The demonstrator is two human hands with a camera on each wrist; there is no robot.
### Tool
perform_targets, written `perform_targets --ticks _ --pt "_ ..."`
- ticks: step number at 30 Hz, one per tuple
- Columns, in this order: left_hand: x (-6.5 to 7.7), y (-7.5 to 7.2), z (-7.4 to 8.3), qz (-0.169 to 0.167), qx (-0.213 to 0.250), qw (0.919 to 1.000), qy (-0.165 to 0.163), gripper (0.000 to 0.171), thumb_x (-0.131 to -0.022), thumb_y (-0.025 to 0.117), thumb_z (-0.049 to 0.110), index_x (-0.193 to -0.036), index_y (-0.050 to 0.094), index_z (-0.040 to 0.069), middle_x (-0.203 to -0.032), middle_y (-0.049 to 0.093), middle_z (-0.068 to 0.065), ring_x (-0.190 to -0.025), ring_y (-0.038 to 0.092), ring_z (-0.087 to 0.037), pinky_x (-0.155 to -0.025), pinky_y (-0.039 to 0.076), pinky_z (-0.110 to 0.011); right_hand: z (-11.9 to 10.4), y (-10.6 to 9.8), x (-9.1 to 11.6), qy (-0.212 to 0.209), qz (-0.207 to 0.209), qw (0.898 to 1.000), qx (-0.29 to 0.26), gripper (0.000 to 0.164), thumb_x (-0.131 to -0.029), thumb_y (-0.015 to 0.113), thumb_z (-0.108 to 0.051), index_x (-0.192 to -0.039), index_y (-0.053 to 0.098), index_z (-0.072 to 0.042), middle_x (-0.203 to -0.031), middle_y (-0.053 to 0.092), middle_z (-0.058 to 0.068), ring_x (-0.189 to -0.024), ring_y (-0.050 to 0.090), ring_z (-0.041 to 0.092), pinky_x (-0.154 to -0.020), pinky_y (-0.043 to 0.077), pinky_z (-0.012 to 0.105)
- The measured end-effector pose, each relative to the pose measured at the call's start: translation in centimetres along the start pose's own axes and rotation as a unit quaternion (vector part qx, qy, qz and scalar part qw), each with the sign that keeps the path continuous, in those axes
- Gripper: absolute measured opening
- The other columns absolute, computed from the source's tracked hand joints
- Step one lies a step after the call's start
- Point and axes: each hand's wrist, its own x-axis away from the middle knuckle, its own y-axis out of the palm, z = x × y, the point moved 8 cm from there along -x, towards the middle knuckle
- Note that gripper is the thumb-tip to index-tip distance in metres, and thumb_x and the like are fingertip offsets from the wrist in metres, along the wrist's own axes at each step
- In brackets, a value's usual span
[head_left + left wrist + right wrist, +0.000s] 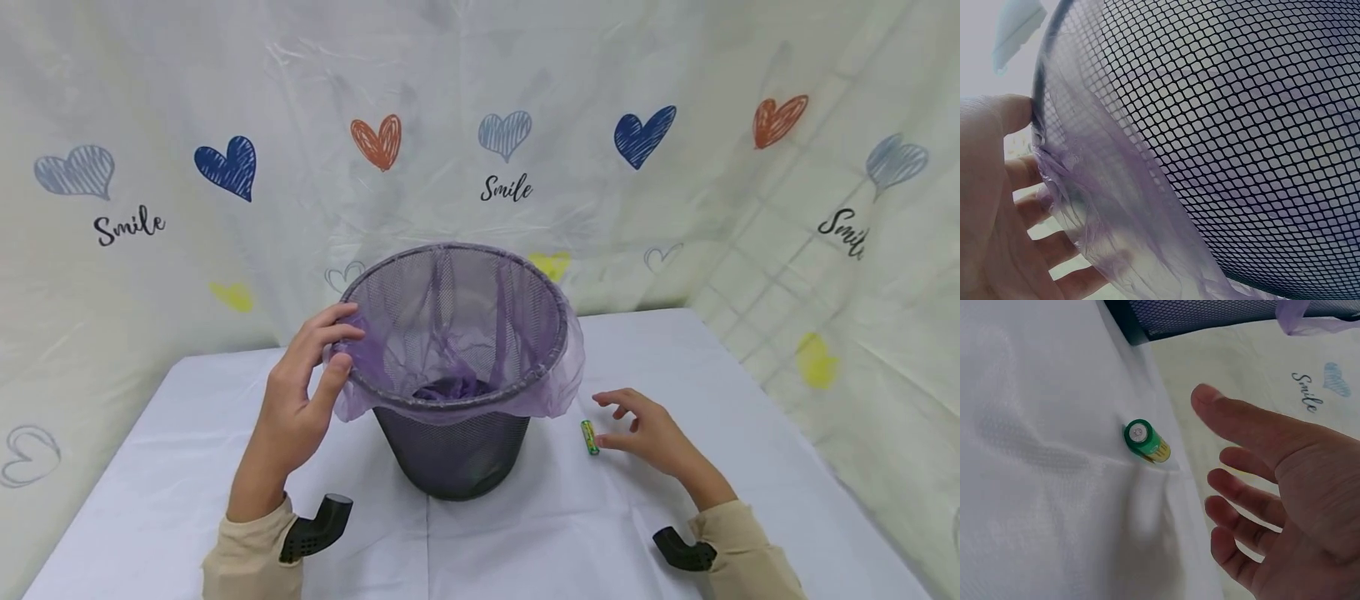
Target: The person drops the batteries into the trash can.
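Observation:
A black mesh wastebasket (450, 454) stands on the white-covered table, lined with a thin purple plastic bag (551, 392) folded over its rim. My left hand (300, 392) holds the rim at the left side, fingertips over the edge and thumb against the outside. In the left wrist view, the hand's fingers (1025, 209) lie partly behind the bag's overhang (1129, 206). A green and yellow battery (590, 437) lies to the right of the basket. Beside it hovers my right hand (645, 429), fingers loosely bent; the right wrist view shows a gap between thumb and battery (1147, 440).
The white tablecloth (517, 558) has creases and covers the whole table. Behind it hangs a pale curtain (442, 75) printed with hearts and the word "Smile". A black curved device (318, 529) sits on the left wrist, with a similar black device (684, 550) on the right.

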Motion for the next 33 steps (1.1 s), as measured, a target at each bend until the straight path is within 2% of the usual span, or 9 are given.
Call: perform_targets --ticks 3,9,13,22,26,30,33 --pt "0.2 0.2 -0.5 -0.002 -0.003 1.0000 -0.001 0.023 -0.091 0.047 0.004 -0.112 0.057 0.002 -0.133 0.049 -0.012 -0.127 0.042 -0.026 -0.098 0.033 -0.012 0.4 0.5 0.2 0.005 -0.009 1.000 0.010 0.058 -0.067 0.080 -0.032 -0.117 0.059 -0.012 -0.109 0.061 0.004 -0.086 0.055 0.019 -0.063 0.044 0.023" --pt "-0.1 0.3 1.4 -0.003 0.009 0.9999 0.007 0.022 -0.091 0.046 0.004 -0.110 0.056 -0.002 -0.130 0.050 -0.018 -0.126 0.043 -0.029 -0.096 0.034 -0.012 1.0 1.0 0.8 0.007 -0.016 1.000 0.021 0.056 -0.066 0.080 -0.030 -0.115 0.061 -0.009 -0.106 0.061 0.005 -0.082 0.055 0.017 -0.061 0.043 0.022" --pt "-0.4 0.3 1.7 -0.002 0.010 0.9999 0.009 0.022 -0.091 0.047 0.005 -0.110 0.056 -0.002 -0.130 0.050 -0.018 -0.126 0.043 -0.030 -0.095 0.035 -0.012 1.1 1.1 0.8 0.002 -0.018 0.999 0.028 0.054 -0.066 0.080 -0.027 -0.114 0.061 -0.009 -0.103 0.061 0.004 -0.079 0.053 0.014 -0.059 0.042 0.021" --pt "0.3 0.4 -1.1 -0.006 0.000 1.0000 0.002 0.024 -0.089 0.049 0.003 -0.113 0.057 0.003 -0.134 0.048 -0.011 -0.128 0.042 -0.026 -0.097 0.035 -0.011 1.3 1.8 0.7 -0.012 -0.039 0.999 0.016 0.056 -0.061 0.083 -0.026 -0.111 0.064 -0.009 -0.099 0.062 0.003 -0.075 0.051 0.014 -0.058 0.040 0.019" --pt "0.4 0.3 -1.4 -0.004 0.001 1.0000 0.003 0.024 -0.089 0.049 0.004 -0.113 0.057 0.003 -0.134 0.048 -0.011 -0.128 0.042 -0.027 -0.098 0.035 -0.012 1.5 2.2 0.5 -0.008 -0.040 0.999 0.022 0.058 -0.061 0.083 -0.026 -0.113 0.063 -0.011 -0.100 0.061 0.001 -0.075 0.050 0.011 -0.057 0.039 0.019" --pt "0.4 0.2 -1.4 -0.004 0.002 1.0000 0.003 0.025 -0.090 0.049 0.005 -0.114 0.057 0.005 -0.134 0.048 -0.010 -0.128 0.041 -0.026 -0.098 0.035 -0.012 1.2 2.5 0.3 -0.024 -0.047 0.998 0.016 0.063 -0.062 0.083 -0.023 -0.119 0.060 -0.011 -0.109 0.058 0.004 -0.076 0.049 0.012 -0.058 0.040 0.019" --pt "0.5 0.2 -1.5 -0.004 0.003 1.0000 0.002 0.025 -0.090 0.050 0.006 -0.114 0.057 0.006 -0.135 0.048 -0.009 -0.129 0.041 -0.025 -0.099 0.035 -0.012 0.9 2.7 0.2 -0.037 -0.052 0.998 0.010 0.058 -0.063 0.082 -0.019 -0.116 0.062 -0.010 -0.113 0.058 0.006 -0.077 0.050 0.012 -0.060 0.042 0.019"
